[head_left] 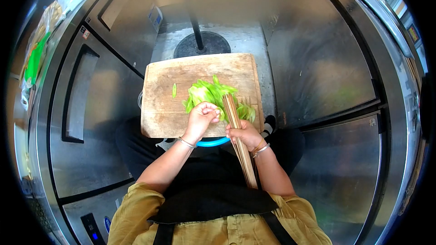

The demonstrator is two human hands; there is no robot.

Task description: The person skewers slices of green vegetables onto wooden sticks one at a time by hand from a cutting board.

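Observation:
A wooden cutting board (159,90) lies before me with a pile of light green vegetable slices (203,91) on its middle and right. One thin green slice (174,90) lies apart on the left. My left hand (203,117) is closed in a pinch on a green slice at the pile's near edge. My right hand (245,134) is wrapped round a bundle of thin wooden skewers (243,154), which slants from the pile back toward my lap. Some thin skewer tips stick out over slices beside my right hand.
Steel cabinets with doors stand on the left (91,122) and right (327,63). Beyond the board is a round black base (213,43) with a pole. A blue rim (212,143) shows under the board's near edge. Plastic bags (38,56) hang at far left.

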